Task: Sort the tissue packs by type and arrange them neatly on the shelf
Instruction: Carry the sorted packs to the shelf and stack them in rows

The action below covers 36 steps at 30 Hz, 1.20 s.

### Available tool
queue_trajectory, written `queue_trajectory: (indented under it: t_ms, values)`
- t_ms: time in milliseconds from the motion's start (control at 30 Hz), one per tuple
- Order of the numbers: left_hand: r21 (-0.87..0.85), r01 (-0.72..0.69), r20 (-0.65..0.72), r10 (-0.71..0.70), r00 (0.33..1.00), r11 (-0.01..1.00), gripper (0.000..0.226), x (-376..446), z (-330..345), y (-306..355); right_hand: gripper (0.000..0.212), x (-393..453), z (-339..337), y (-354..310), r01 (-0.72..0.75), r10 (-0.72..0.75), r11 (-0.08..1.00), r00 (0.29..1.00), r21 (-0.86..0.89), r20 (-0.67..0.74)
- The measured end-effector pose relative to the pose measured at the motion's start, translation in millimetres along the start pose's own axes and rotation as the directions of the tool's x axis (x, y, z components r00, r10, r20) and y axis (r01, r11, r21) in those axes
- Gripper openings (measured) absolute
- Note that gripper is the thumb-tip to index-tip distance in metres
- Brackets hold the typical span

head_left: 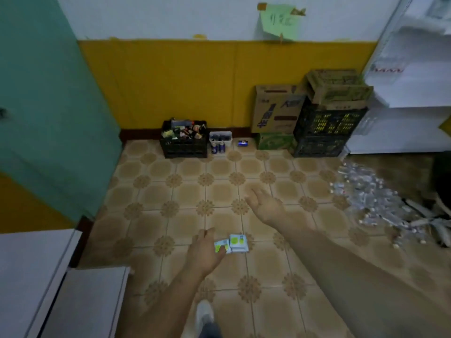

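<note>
Fingers of the left hand (207,250) curl round two small white-and-green tissue packs (233,243), held above the tiled floor (170,191); the right hand (264,207) hangs open, fingers spread, holding nothing. By the yellow wall, a black crate (183,145) is crammed with mixed bottles and packets — beside it a white tub (220,139) holds dark cans. Stacked black crates (327,130) carry a cardboard box (338,87).
</note>
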<state>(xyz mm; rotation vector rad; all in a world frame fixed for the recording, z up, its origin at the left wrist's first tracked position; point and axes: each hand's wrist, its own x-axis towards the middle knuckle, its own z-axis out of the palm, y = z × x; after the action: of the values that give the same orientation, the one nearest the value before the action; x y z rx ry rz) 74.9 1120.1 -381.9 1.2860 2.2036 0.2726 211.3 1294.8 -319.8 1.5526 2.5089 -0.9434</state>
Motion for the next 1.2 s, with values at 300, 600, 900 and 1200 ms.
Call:
queue_trajectory:
  t_ms: [300, 600, 900, 1200]
  values:
    - [-0.038, 0.182, 0.245, -0.167, 0.955, 0.983, 0.068, 144.1, 41.0, -100.6, 0.065, 129.4, 82.9, 33.3, -0.108, 0.148, 0.978, 0.963, -0.180, 0.227]
    - [-0.278, 0.517, 0.426, -0.378, 0.822, 0.809, 0.061, 275.6, 222.5, -205.1, 0.067, 281.8, 287.1, 139.3, -0.096, 0.181, 0.962, 0.924, -0.254, 0.338]
    - [-0.488, 0.727, 0.514, -0.514, 0.686, 0.482, 0.061, 425.5, 493.1, -313.1, 0.070, 419.6, 549.8, 280.0, 0.171, 0.035, 0.863, 0.919, -0.476, 0.394]
    - [-0.804, 0.585, 0.489, -0.441, 0.753, 0.107, 0.075, 547.2, 610.9, -346.3, 0.079, 482.8, 679.4, 335.7, 0.090, 0.068, 0.907, 0.933, -0.412, 0.353]
